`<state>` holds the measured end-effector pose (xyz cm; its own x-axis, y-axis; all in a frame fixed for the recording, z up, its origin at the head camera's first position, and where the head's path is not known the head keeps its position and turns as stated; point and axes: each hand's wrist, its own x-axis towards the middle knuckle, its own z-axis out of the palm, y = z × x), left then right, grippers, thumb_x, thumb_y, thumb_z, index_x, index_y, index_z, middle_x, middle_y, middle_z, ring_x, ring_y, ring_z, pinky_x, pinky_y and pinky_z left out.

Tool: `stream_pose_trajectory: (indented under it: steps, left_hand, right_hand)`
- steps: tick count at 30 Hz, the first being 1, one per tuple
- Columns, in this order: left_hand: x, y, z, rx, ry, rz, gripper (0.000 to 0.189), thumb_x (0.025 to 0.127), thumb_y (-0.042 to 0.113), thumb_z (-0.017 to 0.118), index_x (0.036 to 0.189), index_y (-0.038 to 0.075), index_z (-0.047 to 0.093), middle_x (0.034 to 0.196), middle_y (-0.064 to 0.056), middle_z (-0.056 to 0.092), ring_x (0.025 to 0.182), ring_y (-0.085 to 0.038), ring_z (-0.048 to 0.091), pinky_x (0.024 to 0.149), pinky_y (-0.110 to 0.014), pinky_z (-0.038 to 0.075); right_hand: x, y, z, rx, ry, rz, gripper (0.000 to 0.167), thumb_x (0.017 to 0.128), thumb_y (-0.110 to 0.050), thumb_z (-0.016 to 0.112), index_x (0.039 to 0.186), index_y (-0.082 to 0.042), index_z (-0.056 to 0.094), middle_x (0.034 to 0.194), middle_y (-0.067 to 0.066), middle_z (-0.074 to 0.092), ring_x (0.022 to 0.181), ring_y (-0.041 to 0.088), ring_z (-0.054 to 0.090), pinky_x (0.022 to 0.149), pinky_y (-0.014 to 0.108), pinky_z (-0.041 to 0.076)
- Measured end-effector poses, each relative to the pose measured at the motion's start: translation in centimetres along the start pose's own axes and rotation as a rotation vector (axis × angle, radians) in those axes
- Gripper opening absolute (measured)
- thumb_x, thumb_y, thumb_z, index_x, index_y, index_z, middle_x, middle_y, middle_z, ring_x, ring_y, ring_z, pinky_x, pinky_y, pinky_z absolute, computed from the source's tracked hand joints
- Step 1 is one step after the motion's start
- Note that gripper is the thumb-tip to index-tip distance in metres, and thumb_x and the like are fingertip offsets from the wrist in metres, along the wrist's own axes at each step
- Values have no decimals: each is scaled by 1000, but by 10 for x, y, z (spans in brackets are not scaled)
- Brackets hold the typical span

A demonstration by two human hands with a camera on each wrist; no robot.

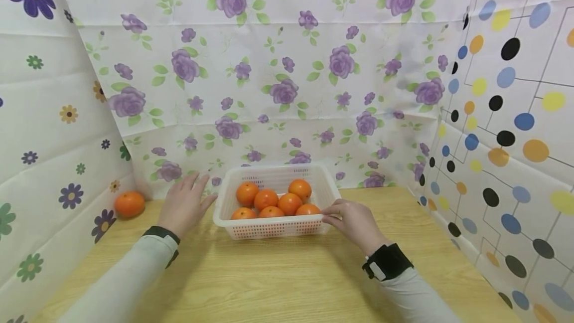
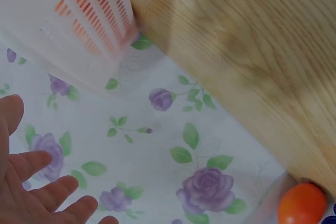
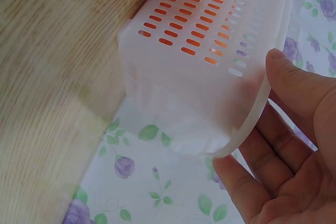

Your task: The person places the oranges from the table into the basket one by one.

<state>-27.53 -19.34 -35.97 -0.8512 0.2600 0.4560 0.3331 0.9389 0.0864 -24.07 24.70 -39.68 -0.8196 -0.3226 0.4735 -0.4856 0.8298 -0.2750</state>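
A white plastic basket [image 1: 273, 227] with slotted sides holds several orange tangerines [image 1: 289, 204] at the back of the table. My right hand [image 1: 356, 223] grips its rim at the front right corner; in the right wrist view the thumb [image 3: 294, 80] lies on the near side of the rim and the fingers go behind it. Left of the basket, my left hand [image 1: 185, 204] is apart from it with fingers spread, holding nothing. In the left wrist view those fingers [image 2: 52, 192] are straight and loose. One single tangerine [image 1: 129, 204] sits farther left by the side cloth.
The wooden table [image 1: 269, 278] runs up to a rose-patterned cloth [image 1: 278, 93] behind the basket. A flower-print cloth [image 1: 54, 163] hangs on the left, and a dotted cloth [image 1: 506, 138] on the right.
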Motion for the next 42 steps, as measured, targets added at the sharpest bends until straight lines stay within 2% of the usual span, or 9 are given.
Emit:
stream_pose_trajectory:
  steps: [14, 19, 25, 30, 37, 42]
  left_hand:
    - [-1, -28, 6, -17, 21, -45, 61, 111, 33, 69, 155, -5, 52, 157, -39, 47, 148, -60, 40, 121, -77, 31]
    - [1, -38, 8, -32, -15, -92, 63, 111, 35, 68, 156, -6, 50, 161, -41, 40, 147, -63, 38, 121, -78, 29]
    - [1, -49, 6, 4, -61, -131, 67, 111, 37, 66, 157, -10, 49, 163, -42, 37, 146, -64, 38, 121, -77, 29]
    - [-1, -56, 4, 42, -47, -137, 66, 111, 35, 66, 157, -9, 50, 160, -43, 40, 144, -64, 41, 119, -79, 31]
    - [0, -67, 6, -2, -25, -169, 65, 110, 33, 67, 157, -8, 49, 159, -43, 40, 144, -65, 37, 119, -81, 28]
    - [-1, -76, 9, 9, -21, -187, 67, 110, 33, 67, 156, -11, 48, 157, -45, 41, 143, -66, 38, 117, -81, 30]
  right_hand:
    - [0, 1, 0, 1, 1, -1, 17, 94, -26, 89, 107, -15, 89, 96, -7, 77, 82, 11, 70, 75, 36, 59]
    - [0, 2, 1, -2, 0, 1, 17, 94, -26, 89, 107, -15, 89, 96, -7, 77, 81, 10, 68, 75, 36, 58]
    - [0, 2, 1, 0, -1, 1, 17, 94, -26, 89, 107, -16, 89, 95, -8, 77, 81, 10, 68, 74, 35, 58]
    - [0, 2, 1, -1, 0, -1, 17, 95, -26, 89, 108, -15, 89, 95, -7, 77, 80, 10, 68, 74, 35, 58]
    - [-1, 2, 1, 1, 4, -5, 17, 95, -26, 89, 107, -15, 89, 96, -7, 77, 81, 10, 68, 74, 35, 58]
    - [0, 1, 0, 5, 3, -5, 16, 95, -26, 89, 107, -15, 89, 96, -7, 77, 81, 11, 69, 74, 35, 58]
